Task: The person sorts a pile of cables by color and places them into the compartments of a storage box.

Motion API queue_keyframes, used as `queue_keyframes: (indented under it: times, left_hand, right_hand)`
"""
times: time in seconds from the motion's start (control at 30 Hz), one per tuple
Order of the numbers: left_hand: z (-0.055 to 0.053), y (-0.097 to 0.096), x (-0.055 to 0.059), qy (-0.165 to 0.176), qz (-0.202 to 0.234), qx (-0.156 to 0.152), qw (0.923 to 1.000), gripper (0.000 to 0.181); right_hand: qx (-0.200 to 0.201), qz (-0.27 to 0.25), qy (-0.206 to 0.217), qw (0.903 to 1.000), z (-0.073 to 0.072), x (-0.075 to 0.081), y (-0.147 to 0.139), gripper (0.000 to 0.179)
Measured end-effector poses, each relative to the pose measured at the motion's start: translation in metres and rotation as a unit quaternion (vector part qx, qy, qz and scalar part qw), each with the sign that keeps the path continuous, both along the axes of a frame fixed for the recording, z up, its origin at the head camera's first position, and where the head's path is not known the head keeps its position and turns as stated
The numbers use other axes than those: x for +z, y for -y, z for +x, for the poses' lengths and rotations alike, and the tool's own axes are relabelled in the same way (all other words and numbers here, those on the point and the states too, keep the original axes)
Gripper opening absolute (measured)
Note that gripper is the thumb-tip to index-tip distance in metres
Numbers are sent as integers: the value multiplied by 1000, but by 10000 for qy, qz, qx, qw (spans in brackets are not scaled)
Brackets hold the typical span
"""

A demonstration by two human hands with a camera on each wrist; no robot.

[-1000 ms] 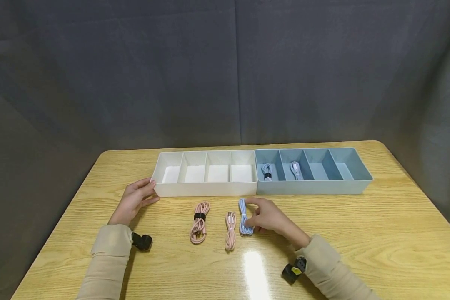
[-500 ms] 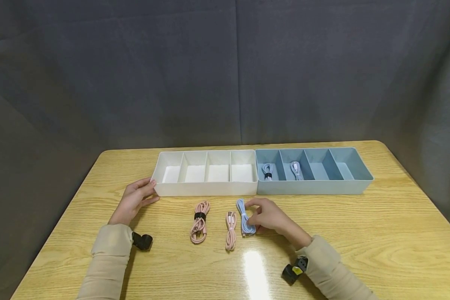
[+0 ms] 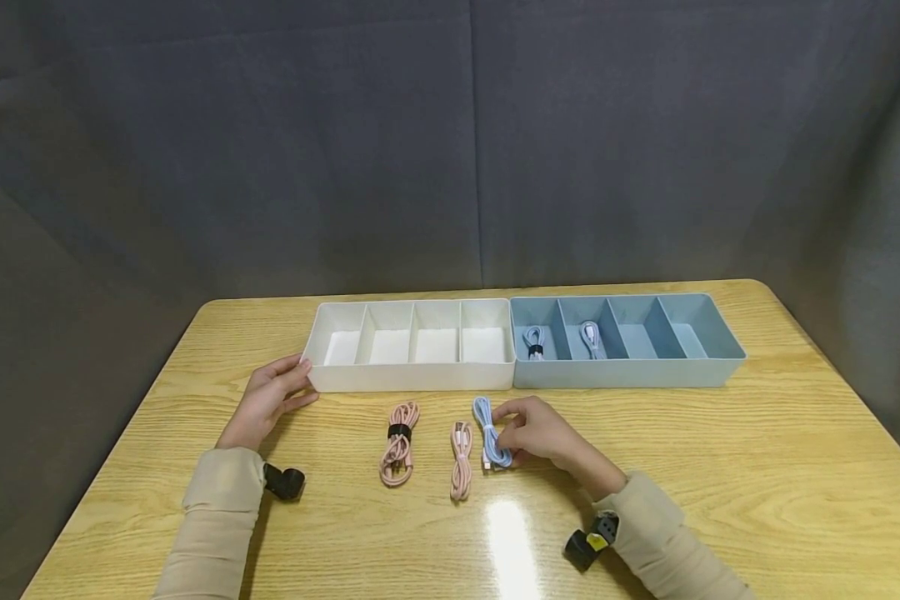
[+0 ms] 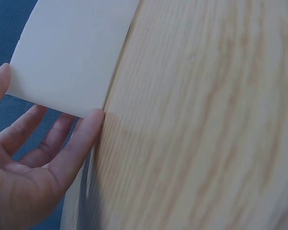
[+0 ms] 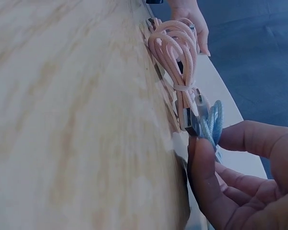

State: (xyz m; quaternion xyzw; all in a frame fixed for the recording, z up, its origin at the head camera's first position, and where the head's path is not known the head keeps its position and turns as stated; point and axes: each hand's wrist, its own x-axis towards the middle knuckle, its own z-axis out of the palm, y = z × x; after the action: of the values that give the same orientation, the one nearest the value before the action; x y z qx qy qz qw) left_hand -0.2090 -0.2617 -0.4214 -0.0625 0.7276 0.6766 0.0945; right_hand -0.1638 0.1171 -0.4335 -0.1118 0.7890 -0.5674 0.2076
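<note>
My left hand touches the left end of a white divided tray. In the left wrist view its thumb is at one edge of the end wall and its fairly straight fingers lie along the other edges. My right hand pinches a coiled blue charging cable between thumb and fingers, just in front of the trays. The right wrist view shows the blue cable at the fingertips, close to a coiled pink cable. The hand hides part of the blue coil.
To the left lie a pink cable and another pink cable with a black strap. A blue divided tray abuts the white one; coiled cables sit in its two left compartments. A dark curtain hangs behind the table.
The blue cable has turned slightly in my right hand, its top end shifting left, and a connector now shows at its lower end. My left hand has stayed in place.
</note>
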Motion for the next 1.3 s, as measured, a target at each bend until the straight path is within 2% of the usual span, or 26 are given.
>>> queue_keyframes:
  times: [0.3,0.5,1.1,1.3]
  left_hand:
    - [0,0,0,-11,25,-16,10000,67]
    - [0,0,0,10,81,6,10000,66]
    - [0,1,0,-14,80,-31,10000,67]
    - [-1,0,0,-24,75,-38,10000,67]
  right_hand:
    - [-43,-418,150,9990,3,4,-2,42]
    - [6,-527,46,9986,5,9,-5,42]
    - [-71,-643,50,9979,9,22,-18,45]
    - [-15,-542,-106,9985,8,28,-23,45]
